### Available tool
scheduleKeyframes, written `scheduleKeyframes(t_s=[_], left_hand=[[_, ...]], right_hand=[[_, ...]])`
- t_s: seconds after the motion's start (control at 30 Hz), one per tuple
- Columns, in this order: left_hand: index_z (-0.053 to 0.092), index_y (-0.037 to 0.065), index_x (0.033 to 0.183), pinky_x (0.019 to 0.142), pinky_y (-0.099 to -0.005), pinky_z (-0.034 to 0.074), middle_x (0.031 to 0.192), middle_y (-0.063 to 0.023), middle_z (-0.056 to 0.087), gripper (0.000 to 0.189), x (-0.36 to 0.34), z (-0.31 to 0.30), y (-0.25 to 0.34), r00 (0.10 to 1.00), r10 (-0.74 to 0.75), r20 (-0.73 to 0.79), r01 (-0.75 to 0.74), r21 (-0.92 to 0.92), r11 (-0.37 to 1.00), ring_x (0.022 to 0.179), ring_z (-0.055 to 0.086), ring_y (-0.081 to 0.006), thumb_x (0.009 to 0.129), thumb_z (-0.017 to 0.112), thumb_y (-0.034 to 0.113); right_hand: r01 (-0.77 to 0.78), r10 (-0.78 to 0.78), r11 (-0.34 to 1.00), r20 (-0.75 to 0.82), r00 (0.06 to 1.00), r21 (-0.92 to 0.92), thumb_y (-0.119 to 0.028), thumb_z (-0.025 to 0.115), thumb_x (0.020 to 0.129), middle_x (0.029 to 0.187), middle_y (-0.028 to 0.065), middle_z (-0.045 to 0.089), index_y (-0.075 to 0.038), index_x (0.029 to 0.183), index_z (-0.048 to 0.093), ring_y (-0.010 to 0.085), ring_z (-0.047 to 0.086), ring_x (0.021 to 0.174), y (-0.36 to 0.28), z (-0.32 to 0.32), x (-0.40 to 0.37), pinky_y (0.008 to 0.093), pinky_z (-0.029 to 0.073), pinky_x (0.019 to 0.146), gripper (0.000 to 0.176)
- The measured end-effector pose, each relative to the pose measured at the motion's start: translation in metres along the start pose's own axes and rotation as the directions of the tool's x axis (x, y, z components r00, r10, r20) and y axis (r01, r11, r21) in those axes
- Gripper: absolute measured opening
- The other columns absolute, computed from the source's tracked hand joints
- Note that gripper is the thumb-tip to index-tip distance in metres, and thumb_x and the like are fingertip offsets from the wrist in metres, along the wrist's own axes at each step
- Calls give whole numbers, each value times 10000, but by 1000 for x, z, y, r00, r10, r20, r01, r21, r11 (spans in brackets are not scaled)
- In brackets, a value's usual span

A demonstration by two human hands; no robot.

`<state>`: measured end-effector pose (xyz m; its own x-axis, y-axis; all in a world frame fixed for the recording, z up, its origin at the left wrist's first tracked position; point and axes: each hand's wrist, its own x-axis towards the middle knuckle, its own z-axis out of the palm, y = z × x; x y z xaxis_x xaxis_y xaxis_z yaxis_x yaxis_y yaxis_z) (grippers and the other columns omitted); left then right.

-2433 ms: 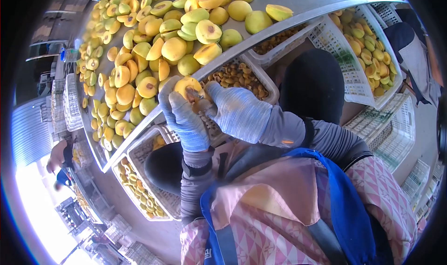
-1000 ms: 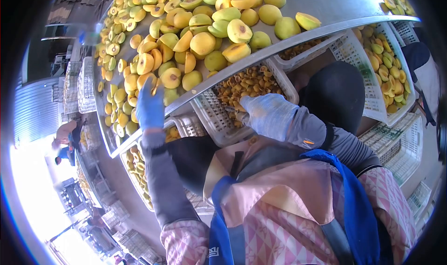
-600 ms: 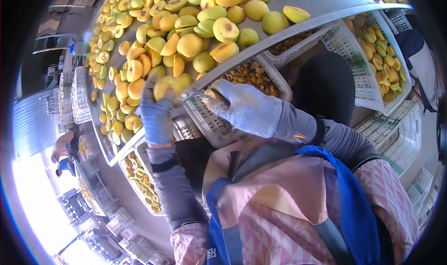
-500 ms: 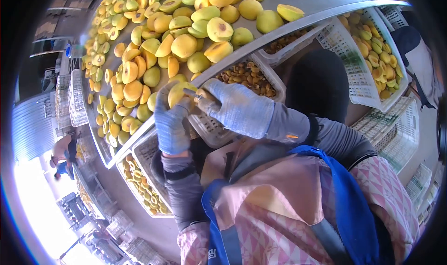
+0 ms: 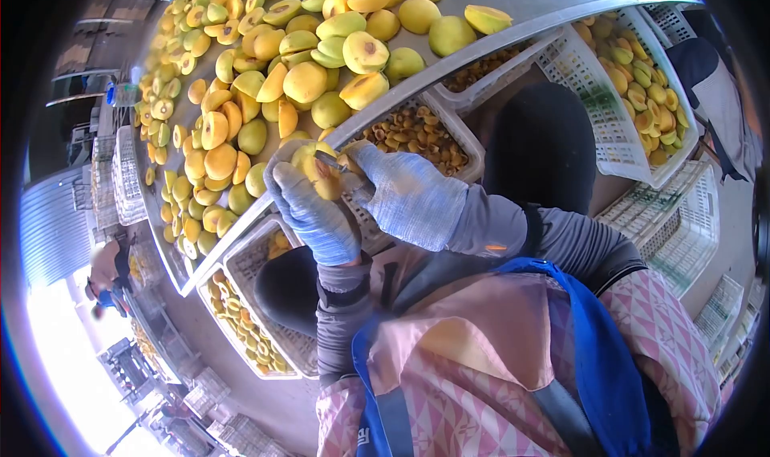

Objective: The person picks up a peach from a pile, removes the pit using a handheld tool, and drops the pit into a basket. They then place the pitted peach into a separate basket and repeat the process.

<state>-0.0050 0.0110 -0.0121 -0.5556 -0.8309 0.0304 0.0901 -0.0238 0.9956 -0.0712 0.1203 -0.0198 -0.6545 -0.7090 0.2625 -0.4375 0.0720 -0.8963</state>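
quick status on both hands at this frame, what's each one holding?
Left hand: closed around a yellow fruit.
Right hand: closed on a metal tool, tip at the fruit.

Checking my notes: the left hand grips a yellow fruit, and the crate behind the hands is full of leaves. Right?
Not leaves. The head view shows the crate full of brown pits; the left hand does grip a yellow fruit.

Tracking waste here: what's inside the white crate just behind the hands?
Brown pits fill the white crate; its near end is covered by the right hand, so contents there cannot be seen.
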Motion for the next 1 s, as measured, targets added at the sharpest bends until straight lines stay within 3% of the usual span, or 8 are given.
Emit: scheduleKeyframes(t_s=[0.1,0.17,0.3,0.6,0.7,0.73,0.77,1.0], left_hand=[[562,28,1107,830,-339,491,1008,-102,571,364,-1,6,1,989,137,-51,-131,114,985,902,573,-202,1036,345,312],[577,14,1053,823,-333,482,993,-101,555,376,0,4,6,946,308,99,-314,512,800,891,563,-192,1035,343,309],[584,1,1031,813,-331,476,988,-105,548,311,7,-4,3,973,211,96,-232,374,898,884,555,-193,1024,386,240],[582,6,1050,790,-293,487,977,-83,580,225,11,-13,-3,869,345,354,-490,708,508,889,565,-168,1000,444,177],[584,12,1066,773,-285,501,964,-93,609,241,16,-17,-5,906,269,326,-416,571,708,861,590,-168,981,505,223],[592,10,1058,759,-283,509,949,-94,623,269,18,-16,0,988,-49,147,0,321,947,847,604,-171,982,506,254],[600,8,1051,746,-281,517,934,-96,637,299,18,-15,2,908,-410,83,413,-26,910,833,617,-174,983,507,284],[605,1,1059,718,-269,525,884,-94,652,364,21,-24,-16,967,-225,118,220,55,974,796,632,-174,988,508,345]], right_hand=[[53,-52,998,24,998,-43,-199,603,908,696,185,633,10,1026,549,363,655,679,-2,-7,-2,446,517,586,246],[73,-71,996,40,997,-48,-199,608,902,688,182,631,10,1015,545,362,656,672,-1,-9,-2,443,517,582,246],[127,-118,986,91,989,-111,-208,617,887,674,176,630,1,980,536,352,659,652,4,-10,-2,436,516,566,243],[168,-145,971,137,980,-171,-193,640,828,658,179,630,2,971,525,348,659,624,5,-13,-3,430,516,549,268],[125,-96,979,178,979,-160,-209,639,844,662,176,633,-8,1002,541,351,657,623,4,-14,-4,433,518,554,274],[125,-96,979,178,979,-160,-209,639,844,662,176,633,-8,1002,541,351,657,623,5,-13,-5,433,518,554,274],[146,-117,974,172,978,-174,-219,638,855,665,174,634,-18,1023,552,351,656,622,6,-13,-6,436,518,554,276],[122,-97,984,186,978,-129,-235,632,883,665,161,632,-47,1061,585,334,662,639,3,-20,-6,434,519,555,263]])
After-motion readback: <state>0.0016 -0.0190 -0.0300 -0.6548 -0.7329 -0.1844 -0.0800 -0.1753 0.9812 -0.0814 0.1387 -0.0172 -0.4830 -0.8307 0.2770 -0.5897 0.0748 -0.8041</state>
